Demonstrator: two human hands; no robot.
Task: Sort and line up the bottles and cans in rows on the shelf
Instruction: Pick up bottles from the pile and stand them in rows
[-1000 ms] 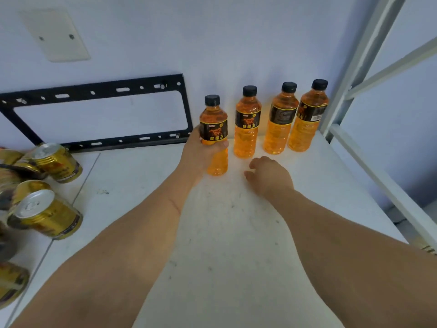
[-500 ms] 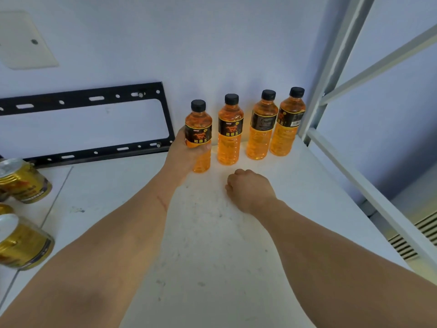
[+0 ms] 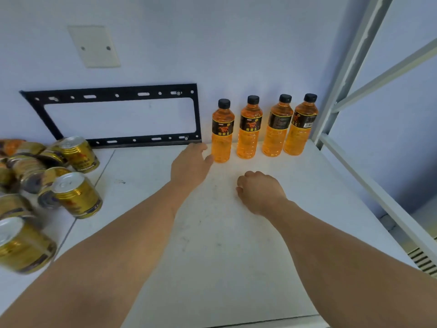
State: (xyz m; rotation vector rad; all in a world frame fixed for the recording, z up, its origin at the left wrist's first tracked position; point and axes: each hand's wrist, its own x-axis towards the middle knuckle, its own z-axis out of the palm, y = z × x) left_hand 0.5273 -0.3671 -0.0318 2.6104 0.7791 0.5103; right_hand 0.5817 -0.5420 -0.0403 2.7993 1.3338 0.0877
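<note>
Already four orange bottles (image 3: pixel 264 129) stand upright in a row against the back wall (image 3: pixel 212 43), shoulder to shoulder but not quite touching, their black caps level; placing them hard against the wall leaves the front of the shelf (image 3: pixel 224 245) free for further rows. Taking the leftmost bottle (image 3: pixel 222 131) as the landmark, the other three run off to its right as far as the pale shelf upright (image 3: pixel 343 74), which acts as an end stop for the line. Just left of that bottle, at its base, is the left hand (image 3: pixel 190 165), its grip loose and spread with the fingers relaxed and nothing in it; the thumb lies very near the bottle's foot, though whether it touches cannot be told. This looks like the pose of a hand letting go of a bottle it has set in line. In front of the landmark bottle and a little to its right, the right hand (image 3: pixel 260 190) rests knuckles-up on the shelf, fingers curled under and holding nothing, seemingly bracing the person. Well to the left of the landmark bottle, past a seam in the shelf surface, lies a jumble of gold cans (image 3: pixel 75 192), some on their sides and some tilted, with something orange at the far back of the heap; these are unsorted and are probably the next stock to line up. Directly left of the bottle, a black metal bracket (image 3: pixel 113 117) is fixed against the wall, with a pale cover plate (image 3: pixel 94 46) above it.
</note>
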